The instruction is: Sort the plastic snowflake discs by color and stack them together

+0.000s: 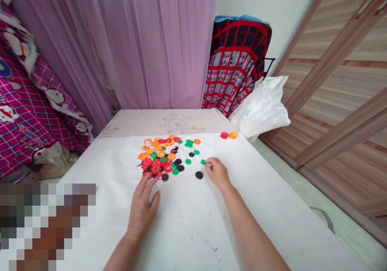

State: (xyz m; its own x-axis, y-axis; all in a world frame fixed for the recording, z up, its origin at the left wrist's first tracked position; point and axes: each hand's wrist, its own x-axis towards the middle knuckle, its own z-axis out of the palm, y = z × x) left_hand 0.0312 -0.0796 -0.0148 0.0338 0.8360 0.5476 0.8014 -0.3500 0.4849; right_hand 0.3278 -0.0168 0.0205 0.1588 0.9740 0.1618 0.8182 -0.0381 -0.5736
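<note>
A loose pile of plastic snowflake discs in red, orange, green, white and black lies on the white cloth. My left hand rests at the near edge of the pile, fingers spread, the fingertips touching red and black discs. To the right of the pile, my right hand pinches a green snowflake disc between thumb and forefinger. Just left of that hand lies a black disc stack, apart from the others. Several green discs are scattered between the pile and my right hand.
Near the table's far right edge sit a red ball of discs and an orange one. Beyond that edge is a white plastic bag. A purple curtain hangs behind the table; wooden doors stand right.
</note>
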